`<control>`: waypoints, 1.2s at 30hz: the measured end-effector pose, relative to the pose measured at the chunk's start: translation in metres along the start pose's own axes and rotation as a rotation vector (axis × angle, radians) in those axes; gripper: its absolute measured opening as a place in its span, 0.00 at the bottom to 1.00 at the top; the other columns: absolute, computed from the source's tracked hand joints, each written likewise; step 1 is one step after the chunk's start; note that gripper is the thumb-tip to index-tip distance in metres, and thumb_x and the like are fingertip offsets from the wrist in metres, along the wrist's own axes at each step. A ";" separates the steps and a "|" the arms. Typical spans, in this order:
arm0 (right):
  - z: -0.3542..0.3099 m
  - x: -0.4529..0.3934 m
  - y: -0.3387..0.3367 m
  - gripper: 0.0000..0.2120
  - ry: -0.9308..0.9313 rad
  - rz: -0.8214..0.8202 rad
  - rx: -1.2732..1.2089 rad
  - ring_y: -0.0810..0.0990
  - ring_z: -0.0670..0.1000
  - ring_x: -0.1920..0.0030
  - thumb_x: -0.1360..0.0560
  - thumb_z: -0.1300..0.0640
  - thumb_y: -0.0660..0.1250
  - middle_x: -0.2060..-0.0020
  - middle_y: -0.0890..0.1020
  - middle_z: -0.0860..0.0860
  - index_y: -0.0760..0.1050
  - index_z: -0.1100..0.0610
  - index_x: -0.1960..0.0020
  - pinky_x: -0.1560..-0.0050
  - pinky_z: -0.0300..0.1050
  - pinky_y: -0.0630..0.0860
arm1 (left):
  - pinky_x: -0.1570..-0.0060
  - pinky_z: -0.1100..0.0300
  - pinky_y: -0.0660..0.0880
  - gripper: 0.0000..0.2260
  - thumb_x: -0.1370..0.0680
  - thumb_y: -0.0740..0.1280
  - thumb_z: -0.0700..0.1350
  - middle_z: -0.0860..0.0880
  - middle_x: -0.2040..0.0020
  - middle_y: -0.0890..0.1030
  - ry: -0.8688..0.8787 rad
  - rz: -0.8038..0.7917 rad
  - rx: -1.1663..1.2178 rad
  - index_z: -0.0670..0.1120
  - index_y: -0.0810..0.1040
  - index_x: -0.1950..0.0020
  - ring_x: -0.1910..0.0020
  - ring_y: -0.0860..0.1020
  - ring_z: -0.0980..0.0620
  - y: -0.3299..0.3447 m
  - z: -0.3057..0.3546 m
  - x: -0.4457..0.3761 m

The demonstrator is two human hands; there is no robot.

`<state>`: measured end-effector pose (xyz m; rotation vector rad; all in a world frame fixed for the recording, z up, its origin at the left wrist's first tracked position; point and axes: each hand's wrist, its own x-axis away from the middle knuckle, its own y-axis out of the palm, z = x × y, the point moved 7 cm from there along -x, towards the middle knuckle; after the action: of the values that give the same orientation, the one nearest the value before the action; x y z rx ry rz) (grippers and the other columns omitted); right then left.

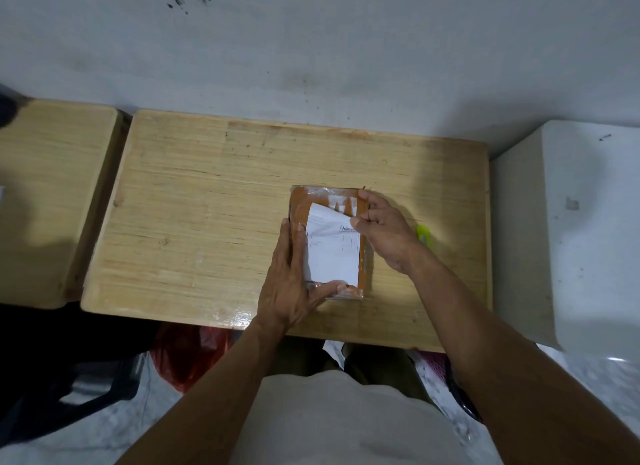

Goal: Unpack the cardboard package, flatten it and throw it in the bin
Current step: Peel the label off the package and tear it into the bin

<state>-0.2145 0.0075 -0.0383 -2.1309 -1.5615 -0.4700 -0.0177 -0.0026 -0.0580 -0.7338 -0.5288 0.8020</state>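
Here, left hand flat, fingers straight, on the box on the counter; right hand fingers pinching its paper label

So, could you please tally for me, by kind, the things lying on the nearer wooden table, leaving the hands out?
Cardboard package, brown, taped, with a white label being peeled: 1
Yellow-green cutter, partly hidden behind the right hand: 1
Total: 2
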 end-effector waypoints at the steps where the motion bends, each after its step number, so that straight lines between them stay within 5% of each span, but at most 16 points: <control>1: 0.000 0.002 0.000 0.06 0.021 -0.026 -0.052 0.70 0.37 0.37 0.22 0.63 0.66 0.35 0.72 0.39 0.80 0.66 0.49 0.31 0.46 0.66 | 0.25 0.50 0.55 0.56 0.31 0.67 0.72 0.47 0.18 0.37 0.005 0.001 -0.004 0.45 0.41 0.19 0.19 0.42 0.50 0.000 0.000 0.000; 3: 0.000 0.006 0.000 0.15 0.052 -0.077 -0.108 0.74 0.31 0.47 0.22 0.65 0.66 0.47 0.76 0.35 0.74 0.62 0.35 0.33 0.43 0.70 | 0.24 0.48 0.57 0.56 0.31 0.68 0.72 0.46 0.18 0.37 0.007 0.002 -0.006 0.46 0.39 0.19 0.19 0.42 0.49 0.001 -0.001 0.000; 5: 0.000 0.008 0.000 0.18 0.070 -0.131 -0.130 0.74 0.31 0.42 0.22 0.66 0.65 0.46 0.75 0.34 0.72 0.64 0.33 0.41 0.33 0.69 | 0.24 0.45 0.59 0.56 0.31 0.67 0.72 0.45 0.18 0.37 0.013 -0.002 0.011 0.49 0.37 0.19 0.19 0.42 0.48 0.000 0.000 0.000; 7: 0.002 0.006 0.000 0.08 0.048 -0.164 -0.143 0.67 0.39 0.31 0.22 0.66 0.65 0.35 0.72 0.38 0.78 0.66 0.44 0.36 0.38 0.67 | 0.24 0.43 0.59 0.55 0.31 0.66 0.73 0.45 0.19 0.38 0.015 -0.004 0.023 0.51 0.36 0.20 0.19 0.42 0.48 -0.001 0.002 0.000; 9: 0.002 0.007 -0.001 0.07 0.033 -0.181 -0.189 0.65 0.41 0.30 0.22 0.67 0.65 0.29 0.68 0.42 0.80 0.62 0.57 0.31 0.44 0.65 | 0.24 0.42 0.59 0.55 0.31 0.65 0.74 0.45 0.19 0.37 0.017 -0.008 0.021 0.48 0.38 0.19 0.19 0.42 0.48 -0.001 0.001 0.001; 15: 0.013 0.007 -0.004 0.12 0.040 -0.203 -0.392 0.72 0.42 0.34 0.22 0.71 0.63 0.34 0.74 0.44 0.82 0.62 0.59 0.30 0.47 0.67 | 0.25 0.40 0.61 0.56 0.32 0.66 0.74 0.45 0.19 0.37 0.015 -0.023 0.030 0.44 0.41 0.19 0.19 0.42 0.48 -0.001 0.000 0.000; 21: 0.020 0.006 -0.025 0.14 0.126 -0.063 -0.723 0.79 0.54 0.38 0.21 0.65 0.63 0.40 0.81 0.56 0.76 0.65 0.36 0.41 0.50 0.78 | 0.23 0.46 0.58 0.57 0.33 0.70 0.71 0.47 0.18 0.37 -0.014 -0.032 0.094 0.46 0.43 0.18 0.19 0.41 0.51 -0.004 -0.003 0.001; 28: -0.002 0.013 -0.049 0.07 0.032 0.179 -0.305 0.84 0.52 0.49 0.21 0.57 0.67 0.53 0.85 0.56 0.80 0.58 0.55 0.49 0.48 0.82 | 0.23 0.45 0.55 0.56 0.33 0.66 0.75 0.47 0.19 0.34 -0.012 -0.036 0.048 0.48 0.41 0.18 0.20 0.38 0.50 -0.004 0.000 0.001; 36: -0.025 0.017 -0.063 0.12 -0.024 0.279 -0.161 0.82 0.52 0.53 0.21 0.56 0.67 0.51 0.83 0.64 0.78 0.66 0.53 0.49 0.56 0.83 | 0.24 0.48 0.55 0.54 0.32 0.63 0.76 0.48 0.19 0.34 -0.044 -0.063 0.023 0.51 0.41 0.18 0.19 0.40 0.50 -0.010 0.002 0.002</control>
<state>-0.2695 0.0234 0.0013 -2.4372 -1.2467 -0.4892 -0.0134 -0.0047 -0.0492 -0.6761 -0.5791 0.7659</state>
